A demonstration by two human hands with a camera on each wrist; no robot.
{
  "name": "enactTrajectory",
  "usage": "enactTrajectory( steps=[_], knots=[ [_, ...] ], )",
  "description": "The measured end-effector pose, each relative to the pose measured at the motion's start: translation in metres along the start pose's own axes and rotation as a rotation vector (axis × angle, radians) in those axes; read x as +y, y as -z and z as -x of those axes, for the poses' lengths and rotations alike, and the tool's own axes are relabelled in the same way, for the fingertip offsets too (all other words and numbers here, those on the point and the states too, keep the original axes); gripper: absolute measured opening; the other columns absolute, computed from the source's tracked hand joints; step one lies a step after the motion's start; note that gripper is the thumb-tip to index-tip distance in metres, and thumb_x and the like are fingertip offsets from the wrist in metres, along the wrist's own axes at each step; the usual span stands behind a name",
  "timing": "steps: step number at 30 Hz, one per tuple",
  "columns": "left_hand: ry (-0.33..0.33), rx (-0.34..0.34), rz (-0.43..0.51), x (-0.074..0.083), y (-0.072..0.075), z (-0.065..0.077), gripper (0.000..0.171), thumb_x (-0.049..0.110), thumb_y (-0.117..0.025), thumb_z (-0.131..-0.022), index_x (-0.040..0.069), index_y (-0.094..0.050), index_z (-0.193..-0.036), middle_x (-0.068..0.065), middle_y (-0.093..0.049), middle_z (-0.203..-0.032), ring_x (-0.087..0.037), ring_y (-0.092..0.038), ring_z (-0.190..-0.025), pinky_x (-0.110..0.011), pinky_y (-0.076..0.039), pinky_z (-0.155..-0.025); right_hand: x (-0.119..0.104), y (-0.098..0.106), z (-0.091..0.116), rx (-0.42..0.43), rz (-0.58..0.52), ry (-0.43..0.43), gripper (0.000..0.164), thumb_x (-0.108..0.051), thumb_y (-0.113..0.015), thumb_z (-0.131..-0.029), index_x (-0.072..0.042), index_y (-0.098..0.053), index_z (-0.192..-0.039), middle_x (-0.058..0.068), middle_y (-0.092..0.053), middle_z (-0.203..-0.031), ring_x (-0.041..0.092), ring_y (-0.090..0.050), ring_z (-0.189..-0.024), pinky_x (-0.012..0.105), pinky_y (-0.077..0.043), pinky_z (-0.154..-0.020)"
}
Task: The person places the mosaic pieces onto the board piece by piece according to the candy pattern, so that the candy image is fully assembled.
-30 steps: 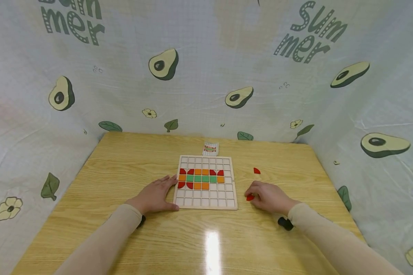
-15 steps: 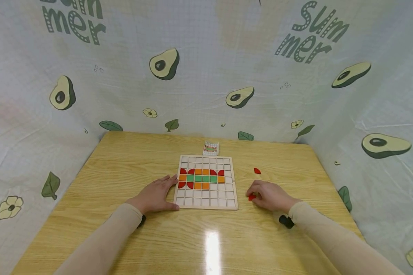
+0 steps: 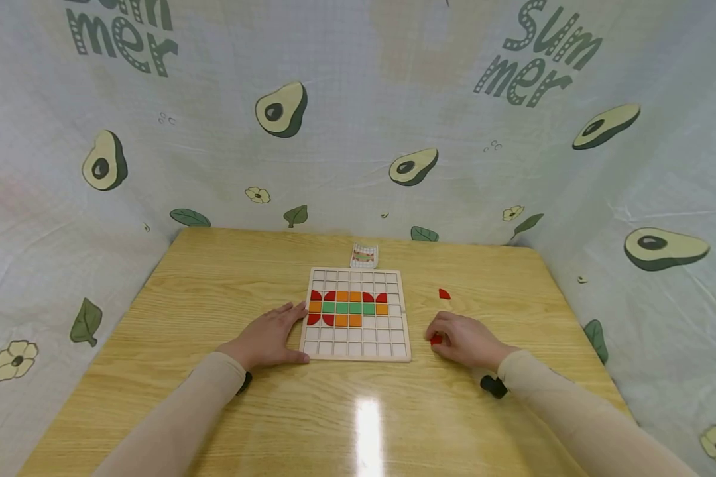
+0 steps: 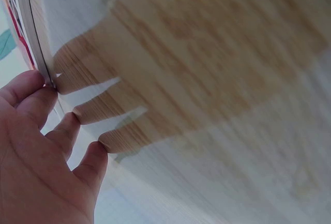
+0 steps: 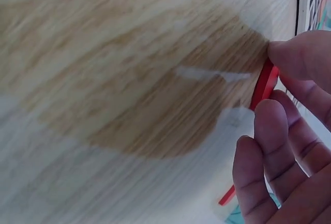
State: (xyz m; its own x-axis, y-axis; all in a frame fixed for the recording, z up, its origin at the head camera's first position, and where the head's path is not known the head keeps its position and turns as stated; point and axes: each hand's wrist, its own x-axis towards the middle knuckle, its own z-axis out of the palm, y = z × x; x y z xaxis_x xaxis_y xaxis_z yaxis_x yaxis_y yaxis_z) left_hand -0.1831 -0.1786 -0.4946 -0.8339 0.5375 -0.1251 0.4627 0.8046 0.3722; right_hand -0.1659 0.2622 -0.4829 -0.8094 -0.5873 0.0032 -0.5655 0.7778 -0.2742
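Observation:
A pale wooden grid board (image 3: 358, 349) lies flat on the table, with red, orange and green tiles in its middle rows. My left hand (image 3: 267, 339) rests against the board's left side with fingers and thumb spread; in the left wrist view, the fingertips (image 4: 39, 79) touch its edge and the tabletop. Right of the board, my right hand (image 3: 470, 340) pinches a small red tile (image 5: 265, 85) between thumb and fingers, low over the table. Fingers partly hide that tile. Farther back lies a loose red quarter-circle tile (image 3: 444, 294).
Behind the board stands a small card (image 3: 364, 256) printed with a coloured grid pattern. A hanging cloth (image 3: 334, 132) with avocado prints encloses the wooden table (image 3: 227, 265) at the back and both sides.
The red tile has shifted slightly within my right hand's fingers and shows less from above. My left hand, the board and the loose red tile have stayed put.

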Motion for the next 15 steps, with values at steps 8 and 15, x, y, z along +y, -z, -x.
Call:
enactTrajectory(
  steps=[8, 15],
  knots=[
    [0.004, -0.002, 0.016, 0.0014, 0.0025, 0.0003, 0.103, 0.065, -0.075, -0.077, 0.008, -0.037, -0.154, -0.009, -0.031, -0.16, -0.036, -0.027, -0.146, -0.058, -0.029, -0.111, 0.0063, 0.0028, 0.0072, 0.015, -0.001, -0.024, 0.025, -0.021, -0.077, -0.085, -0.02, -0.071, -0.109, -0.01, -0.059, -0.103, -0.001, -0.046, -0.065, 0.025, -0.046, -0.063],
    [-0.004, 0.003, 0.01, 0.001, 0.0024, 0.0011, 0.103, 0.065, -0.074, -0.077, 0.008, -0.038, -0.154, -0.008, -0.03, -0.161, -0.035, -0.028, -0.145, -0.058, -0.029, -0.111, 0.0032, 0.0024, 0.0038, 0.01, -0.001, -0.003, 0.026, -0.027, -0.078, -0.087, -0.02, -0.071, -0.111, -0.009, -0.06, -0.105, 0.002, -0.048, -0.07, 0.027, -0.048, -0.068]
  ],
)
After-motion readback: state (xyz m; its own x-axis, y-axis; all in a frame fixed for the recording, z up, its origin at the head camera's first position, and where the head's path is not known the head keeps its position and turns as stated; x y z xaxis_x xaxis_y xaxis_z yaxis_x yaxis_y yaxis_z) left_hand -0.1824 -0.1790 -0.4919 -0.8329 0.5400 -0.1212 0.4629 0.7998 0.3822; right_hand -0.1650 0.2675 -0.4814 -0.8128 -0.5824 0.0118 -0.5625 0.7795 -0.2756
